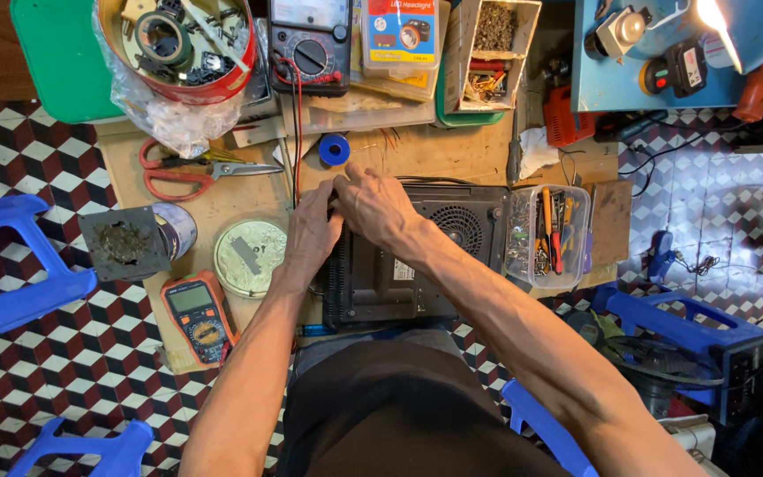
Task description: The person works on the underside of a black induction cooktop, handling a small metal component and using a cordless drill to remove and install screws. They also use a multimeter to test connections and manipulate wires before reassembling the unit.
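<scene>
Seen from above, a person's two bare forearms reach forward over a dark lap to a low wooden surface (pixel 249 190) standing on a floor of red, black and white patterned tiles. Nearest the body lies a black appliance casing (pixel 417 256), flat on the surface with a round vent grille showing toward its right side. Both hands meet at the casing's far left corner. The left hand (pixel 311 231) rests against the left edge with its fingers curled in, and the right hand (pixel 374 205) lies just beside and partly over it, fingers bent down onto the same corner; whether either hand grips something small there cannot be told, as the fingertips are hidden. To the left of the casing sit an orange digital multimeter (pixel 198 315), a round pale green tin lid (pixel 250 257) and a dark square metal plate (pixel 125 242). Just right of the casing stands a clear plastic box of hand tools (pixel 547 235). Farther off lie red-handled scissors (pixel 192 170) and a small blue spool (pixel 335 149). At the far edge stand a black analogue multimeter (pixel 311 44) with red leads and a red round tin of small parts (pixel 178 44). Blue plastic stools (pixel 11 265) stand around on the floor.
</scene>
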### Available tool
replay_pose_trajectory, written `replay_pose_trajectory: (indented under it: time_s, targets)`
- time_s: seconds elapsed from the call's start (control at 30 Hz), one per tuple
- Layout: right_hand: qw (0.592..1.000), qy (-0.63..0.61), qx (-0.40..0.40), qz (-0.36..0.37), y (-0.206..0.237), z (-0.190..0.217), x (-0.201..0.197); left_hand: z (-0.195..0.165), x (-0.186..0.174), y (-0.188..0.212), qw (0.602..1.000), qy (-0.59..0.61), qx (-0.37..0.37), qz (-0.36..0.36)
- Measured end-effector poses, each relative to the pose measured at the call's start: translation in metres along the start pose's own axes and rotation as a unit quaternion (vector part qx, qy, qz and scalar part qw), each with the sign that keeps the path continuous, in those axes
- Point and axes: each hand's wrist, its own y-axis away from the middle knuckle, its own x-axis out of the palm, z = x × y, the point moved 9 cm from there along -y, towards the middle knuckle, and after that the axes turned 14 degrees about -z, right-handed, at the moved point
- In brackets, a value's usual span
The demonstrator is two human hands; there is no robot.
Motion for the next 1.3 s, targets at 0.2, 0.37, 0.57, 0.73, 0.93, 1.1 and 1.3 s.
replay_pose_trajectory:
  time_s: [0.2,0.37,0.57,0.73,0.93,1.1,1.3]
  targets:
    - [0.988,-0.038,0.147,-0.027,-0.006,-0.024,0.016,-0.016,-0.011,0.001,0.998,0.004,-0.052,-0.019]
    - [0.97,-0.075,0.214,-0.093,0.015,-0.03,0.002,-0.04,-0.004,-0.004,0.999,-0.028,-0.038,0.003]
    - [0.993,-0.006,0.027,-0.111,0.036,-0.015,-0.011,-0.054,0.006,-0.014,0.998,0.034,0.027,0.04]
    - [0.99,0.02,0.14,0.002,0.037,-0.037,0.018,-0.047,0.012,-0.016,0.995,0.094,0.005,0.02]
    - [0.964,-0.039,0.208,-0.164,0.029,-0.044,-0.014,-0.063,0.009,-0.001,0.997,-0.013,0.068,-0.024]
    - [0.962,-0.007,0.263,-0.079,0.03,-0.051,-0.022,-0.051,0.019,0.009,0.999,0.013,-0.041,0.006]
    - [0.986,-0.003,0.012,-0.168,0.034,-0.011,-0.046,-0.063,0.027,0.008,0.989,-0.039,0.138,0.036]
